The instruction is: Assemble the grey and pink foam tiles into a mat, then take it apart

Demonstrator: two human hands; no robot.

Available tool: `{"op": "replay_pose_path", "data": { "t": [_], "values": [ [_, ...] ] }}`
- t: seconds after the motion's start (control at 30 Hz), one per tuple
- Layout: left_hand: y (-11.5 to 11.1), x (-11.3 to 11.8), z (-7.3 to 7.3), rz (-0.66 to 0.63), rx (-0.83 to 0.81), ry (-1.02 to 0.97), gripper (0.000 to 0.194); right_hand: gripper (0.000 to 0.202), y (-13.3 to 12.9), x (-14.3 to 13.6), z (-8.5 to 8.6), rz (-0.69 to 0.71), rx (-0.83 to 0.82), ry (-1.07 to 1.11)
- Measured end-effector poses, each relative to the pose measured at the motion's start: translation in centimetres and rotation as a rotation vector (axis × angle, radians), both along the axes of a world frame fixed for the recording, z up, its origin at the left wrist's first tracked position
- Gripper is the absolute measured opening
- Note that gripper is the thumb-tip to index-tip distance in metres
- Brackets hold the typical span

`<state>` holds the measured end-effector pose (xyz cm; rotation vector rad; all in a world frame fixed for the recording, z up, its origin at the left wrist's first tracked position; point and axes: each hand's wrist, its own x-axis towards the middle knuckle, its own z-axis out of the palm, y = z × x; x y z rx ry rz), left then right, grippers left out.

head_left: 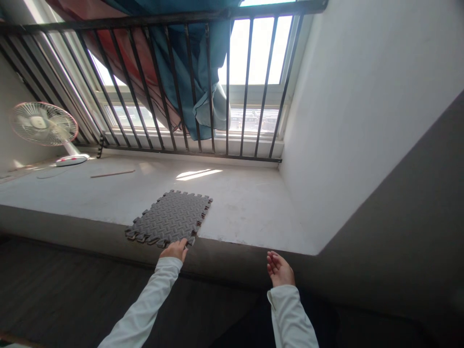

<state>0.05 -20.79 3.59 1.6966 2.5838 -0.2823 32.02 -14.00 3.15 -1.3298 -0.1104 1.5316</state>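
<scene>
Taking the ledge (pixel 250 208) as my landmark, I have the foam mat (pixel 170 217) lying on it, its near side jutting out past the ledge's front edge. My left hand (pixel 174 251) is at that front edge, closed on the mat's near right corner; the thumb's hold underneath is hidden from me, and I can't tell whether this is one tile or several stacked. My right hand (pixel 281 270) hangs just in front of the ledge, to the right of the mat, fingers loosely curled with nothing in them. I read the step in hand as handling the mat by its corner, one-handed. The next move, in my judgement, calls for a firm pinch on that corner and a right hand brought over to support the overhanging side, lest it tip off the ledge. The fan (pixel 43 123) at the ledge's left end and the railing (pixel 227 96) along its back stand well apart from both hands.
</scene>
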Motion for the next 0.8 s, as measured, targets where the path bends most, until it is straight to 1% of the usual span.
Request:
{"op": "replay_pose_path", "data": {
  "t": [0.17, 0.33, 0.47, 0.57, 0.67, 0.73, 0.8],
  "values": [
    [-0.1, -0.1, -0.1, -0.008, 0.016, -0.003, 0.03, 0.014, 0.1, 0.0, -0.3, 0.005, 0.016, -0.015],
    [-0.4, -0.4, -0.4, -0.044, 0.065, 0.018, 0.03, 0.015, 0.3, 0.1, -0.8, 0.009, 0.021, -0.028],
    [-0.6, -0.8, -0.7, -0.056, 0.129, 0.035, 0.03, 0.015, 0.3, 0.2, -1.0, 0.012, 0.026, -0.036],
    [-0.4, -0.6, -0.7, -0.073, 0.207, 0.019, 0.031, 0.015, 0.3, 0.1, -1.0, 0.015, 0.028, -0.034],
    [0.3, 1.0, -0.4, -0.128, 0.282, -0.03, 0.03, 0.015, 0.3, 0.0, -0.9, 0.023, 0.029, -0.035],
    [1.1, 2.9, 0.0, -0.191, 0.299, -0.058, 0.029, 0.015, 0.3, -0.1, -0.8, 0.025, 0.029, -0.037],
    [2.1, 5.4, 0.1, -0.261, 0.301, -0.084, 0.029, 0.015, 0.3, -0.1, -0.7, 0.018, 0.024, -0.029]
  ]
}}
